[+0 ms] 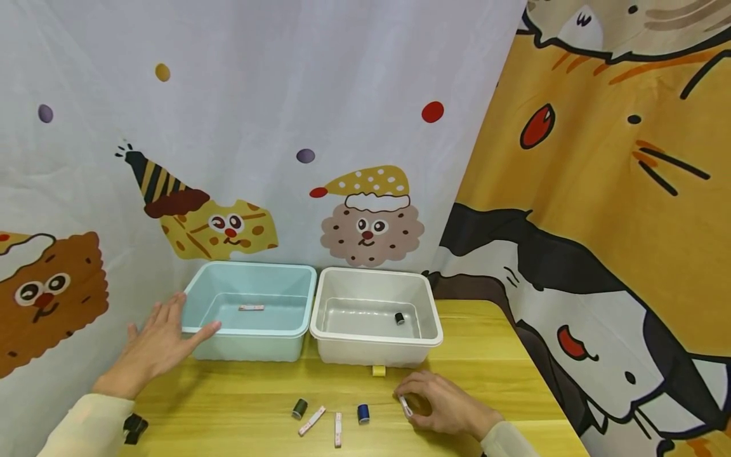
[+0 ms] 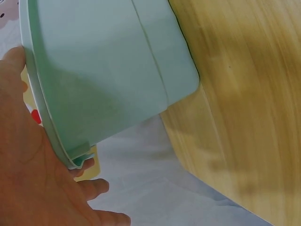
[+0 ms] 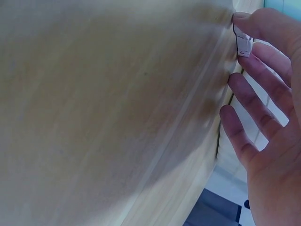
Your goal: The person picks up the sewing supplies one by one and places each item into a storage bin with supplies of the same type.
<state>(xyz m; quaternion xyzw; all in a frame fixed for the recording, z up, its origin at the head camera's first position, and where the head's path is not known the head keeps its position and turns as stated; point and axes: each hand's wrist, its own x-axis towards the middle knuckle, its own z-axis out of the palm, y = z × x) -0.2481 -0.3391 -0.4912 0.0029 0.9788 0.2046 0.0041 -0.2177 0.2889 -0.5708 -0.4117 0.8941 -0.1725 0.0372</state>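
My left hand (image 1: 157, 343) rests at the near left corner of the light blue bin (image 1: 245, 332), fingers spread along its rim. In the left wrist view, the bin's wall (image 2: 108, 70) fills the top beside that hand. A small folded white measuring tape (image 1: 252, 308) lies inside the bin. Low over the table, my right hand (image 1: 442, 403) pinches another folded measuring tape (image 1: 405, 406) between thumb and fingers. The right wrist view shows this tape (image 3: 243, 44) at the fingertips. The white bin (image 1: 377, 339) holds a black thread spool (image 1: 400, 318).
On the wooden table (image 1: 240, 406) lie a dark green thread spool (image 1: 299, 409), a blue spool (image 1: 363, 414), a slanted measuring tape (image 1: 311, 421) and an upright-lying one (image 1: 338, 430). A small yellow piece (image 1: 379, 370) sits against the white bin's front. A printed curtain (image 1: 365, 76) hangs behind.
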